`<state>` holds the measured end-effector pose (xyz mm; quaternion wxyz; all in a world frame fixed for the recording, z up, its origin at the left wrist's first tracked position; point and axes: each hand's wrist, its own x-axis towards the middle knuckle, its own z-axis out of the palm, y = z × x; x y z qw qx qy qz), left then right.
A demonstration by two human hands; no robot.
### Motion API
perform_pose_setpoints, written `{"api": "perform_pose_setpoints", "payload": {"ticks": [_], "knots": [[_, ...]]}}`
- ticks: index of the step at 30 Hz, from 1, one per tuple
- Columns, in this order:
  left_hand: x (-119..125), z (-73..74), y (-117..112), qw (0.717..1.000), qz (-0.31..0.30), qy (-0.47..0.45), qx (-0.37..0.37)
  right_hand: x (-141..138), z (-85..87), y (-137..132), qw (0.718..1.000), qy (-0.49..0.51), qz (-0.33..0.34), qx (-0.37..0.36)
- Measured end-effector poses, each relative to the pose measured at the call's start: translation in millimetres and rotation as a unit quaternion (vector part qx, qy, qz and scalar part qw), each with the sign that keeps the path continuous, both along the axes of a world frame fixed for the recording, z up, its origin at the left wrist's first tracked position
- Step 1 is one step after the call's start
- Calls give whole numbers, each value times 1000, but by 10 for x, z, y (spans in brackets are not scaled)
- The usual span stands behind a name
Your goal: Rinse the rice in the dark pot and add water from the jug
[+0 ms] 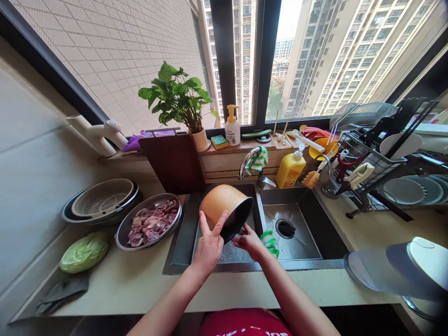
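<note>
A rice cooker inner pot (224, 201), gold outside and dark inside, is tipped on its side over the left basin of the sink (257, 219). Its mouth faces right and toward me. My left hand (209, 243) grips the near left side, with two fingers spread on the gold wall; the thumb is hidden. At the lower rim, my right hand (249, 242) holds the pot with its fingertips. A green and white scrubbing cloth (269, 243) lies over the divider just right of my right hand. Behind the pot stands the curved faucet (245, 163), with a striped cloth hung on it.
Left of the sink are a steel bowl of raw meat pieces (153, 223), a cabbage (85, 252) and stacked colanders (103, 198). A dark cutting board (171, 163) leans behind. A yellow soap bottle (290, 169) and a dish rack (371, 158) stand to the right.
</note>
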<state>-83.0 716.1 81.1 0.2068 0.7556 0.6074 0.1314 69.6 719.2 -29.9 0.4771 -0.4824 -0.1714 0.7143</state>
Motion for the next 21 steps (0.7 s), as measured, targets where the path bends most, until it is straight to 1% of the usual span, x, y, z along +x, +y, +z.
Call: {"api": "perform_pose_setpoints", "payload": {"ticks": [3, 8, 18, 21], "knots": [[3, 11, -17, 1000, 3, -2, -6, -1, -18, -2, 1000, 5, 1, -4], [2, -8, -33, 999, 3, -37, -14, -12, -38, -3, 1000, 20, -1, 0], [-15, -45, -63, 999, 1, -31, -20, -17, -61, -17, 1000, 8, 2, -11], [-8, -79, -87, 999, 2, -38, -20, -13, -91, -32, 1000, 7, 4, -9]]}}
